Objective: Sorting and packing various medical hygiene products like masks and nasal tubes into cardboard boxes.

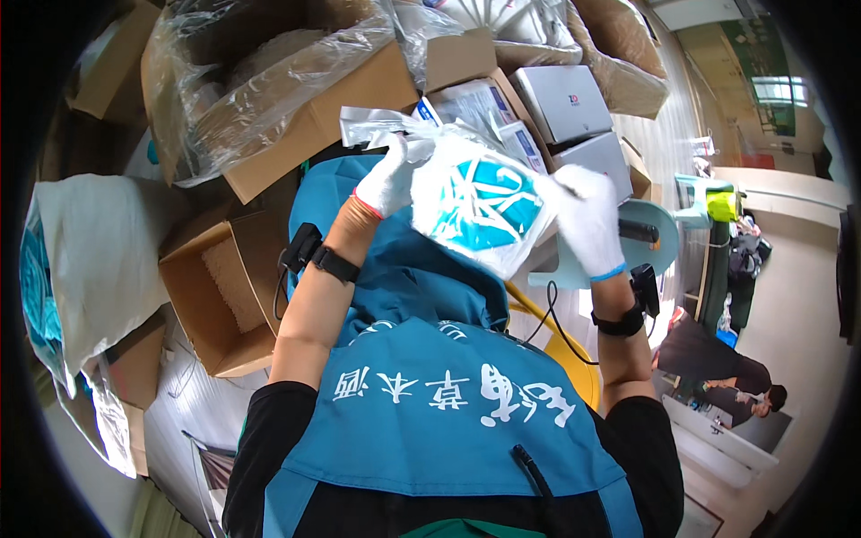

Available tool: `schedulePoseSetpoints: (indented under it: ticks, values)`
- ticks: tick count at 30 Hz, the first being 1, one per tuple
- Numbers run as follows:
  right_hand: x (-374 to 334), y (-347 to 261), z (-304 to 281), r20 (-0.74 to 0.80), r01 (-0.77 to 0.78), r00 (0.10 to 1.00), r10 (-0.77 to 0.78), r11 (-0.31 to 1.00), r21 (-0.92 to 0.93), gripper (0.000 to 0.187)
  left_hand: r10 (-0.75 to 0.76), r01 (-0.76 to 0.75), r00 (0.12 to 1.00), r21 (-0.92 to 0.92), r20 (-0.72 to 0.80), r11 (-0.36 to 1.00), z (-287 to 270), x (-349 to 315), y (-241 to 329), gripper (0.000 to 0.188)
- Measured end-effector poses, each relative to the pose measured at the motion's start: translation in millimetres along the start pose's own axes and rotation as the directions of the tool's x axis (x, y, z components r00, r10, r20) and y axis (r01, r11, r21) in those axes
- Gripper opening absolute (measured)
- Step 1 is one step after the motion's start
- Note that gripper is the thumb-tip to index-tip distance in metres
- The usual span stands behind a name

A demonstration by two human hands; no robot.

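Observation:
Both my hands wear white gloves and hold up a clear plastic bag (480, 208) with a folded blue and white item inside. My left hand (387, 177) pinches the bag's upper left edge. My right hand (589, 220) grips its right edge. The bag hangs over my lap, which is covered by a blue apron (430, 412). Each wrist carries a black band with a small black device.
An open empty cardboard box (220, 296) sits at my left. Ahead is a box lined with clear plastic (269, 99), and flat white boxes (565, 103) beside it. A light blue stool (659, 238) stands at right. Another person (726, 381) sits at lower right.

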State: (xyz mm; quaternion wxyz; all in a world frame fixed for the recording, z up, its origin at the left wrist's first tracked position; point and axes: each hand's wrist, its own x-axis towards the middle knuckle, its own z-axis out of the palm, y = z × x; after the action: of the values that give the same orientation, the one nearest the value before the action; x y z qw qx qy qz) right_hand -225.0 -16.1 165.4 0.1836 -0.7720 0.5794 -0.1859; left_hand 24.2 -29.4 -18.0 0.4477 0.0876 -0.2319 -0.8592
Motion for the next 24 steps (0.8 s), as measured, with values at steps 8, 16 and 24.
schedulePoseSetpoints:
  ticks: [8,16,24]
  values:
    - [-7.5,-8.5,-20.9,-0.048,-0.245,0.962,0.268,0.928,0.280,0.029,-0.074,0.066,0.997,-0.221,-0.031,0.973,26.8,14.2,-14.1,0.060]
    - [-12.7,0.4,-29.6,0.056,-0.285,0.958,0.281,0.954,0.096,0.025,0.105,-0.006,0.987,0.626,-0.122,0.780,-68.8,17.6,-64.9,0.060]
    - [-19.0,20.0,-30.3,-0.072,-0.320,0.942,0.328,0.942,0.103,0.028,-0.088,0.127,0.978,0.206,-0.187,0.970,-34.0,12.8,-50.9,0.061]
